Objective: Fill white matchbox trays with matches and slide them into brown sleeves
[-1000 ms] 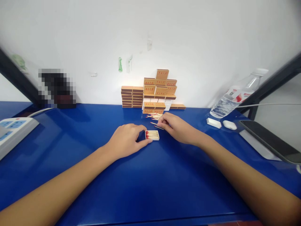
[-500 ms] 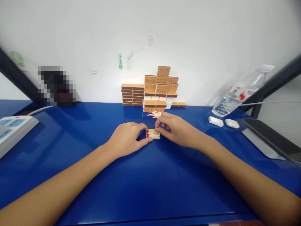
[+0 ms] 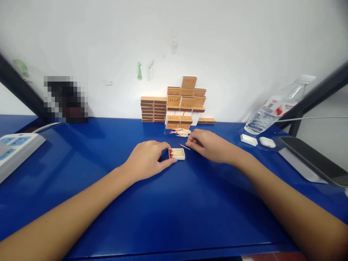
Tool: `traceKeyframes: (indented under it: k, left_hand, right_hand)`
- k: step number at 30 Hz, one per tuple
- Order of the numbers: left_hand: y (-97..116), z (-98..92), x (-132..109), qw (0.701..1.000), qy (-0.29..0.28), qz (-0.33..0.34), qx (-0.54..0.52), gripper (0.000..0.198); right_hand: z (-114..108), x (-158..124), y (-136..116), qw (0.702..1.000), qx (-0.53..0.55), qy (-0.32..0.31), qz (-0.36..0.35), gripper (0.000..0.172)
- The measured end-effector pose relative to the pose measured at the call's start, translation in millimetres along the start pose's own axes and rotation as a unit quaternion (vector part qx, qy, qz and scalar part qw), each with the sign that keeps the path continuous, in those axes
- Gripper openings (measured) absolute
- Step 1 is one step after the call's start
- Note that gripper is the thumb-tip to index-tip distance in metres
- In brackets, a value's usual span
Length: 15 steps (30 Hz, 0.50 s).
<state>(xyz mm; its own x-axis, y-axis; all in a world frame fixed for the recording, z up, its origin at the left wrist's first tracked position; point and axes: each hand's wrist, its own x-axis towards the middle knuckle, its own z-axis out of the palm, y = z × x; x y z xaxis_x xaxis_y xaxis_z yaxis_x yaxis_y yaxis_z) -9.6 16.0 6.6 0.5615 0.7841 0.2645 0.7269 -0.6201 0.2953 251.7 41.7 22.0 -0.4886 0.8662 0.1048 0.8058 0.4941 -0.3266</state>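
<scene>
R hand [image 3: 208, 145] has moved off the tray [image 3: 181, 158] since 0.5 s ago. L hand [image 3: 146, 159] – thumb + index part-spread – holds tray's L end, matches inside. Just beyond: loose match [image 3: 184, 146] by R fingertips, nearly together – can't tell if gripped. Past them, match pile [image 3: 181, 132], then stacked matchboxes [image 3: 173, 100].

The matches [image 3: 177, 153] are pale and red-tipped, their tray [image 3: 180, 158] white, matchboxes [image 3: 173, 100] orange and brown, the table [image 3: 174, 217] blue.

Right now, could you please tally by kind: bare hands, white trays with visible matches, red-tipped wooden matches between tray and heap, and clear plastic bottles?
Bare hands: 2
White tray with visible matches: 1
Red-tipped wooden match between tray and heap: 1
Clear plastic bottle: 1
Total: 5
</scene>
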Motion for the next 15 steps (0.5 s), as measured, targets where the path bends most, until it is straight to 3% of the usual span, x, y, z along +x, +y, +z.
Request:
traceKeyframes:
  k: [4,8,15]
  left_hand:
    - [1,-0.7,0,1.000,-0.004,-0.004,-0.002,0.033]
    - [1,-1.0,-1,1.000,0.000,-0.003,-0.001,0.033]
    - [0,0.1,-1,1.000,0.001,0.002,0.003,0.035]
  right_hand:
    - [0,-3,-5,1.000,-0.006,-0.030,0.008,0.015]
    - [-2,-4,-11,1.000,0.003,0.005,0.014,0.018]
    - [2,-6,-27,0.998,0.031,0.014,-0.046,0.012]
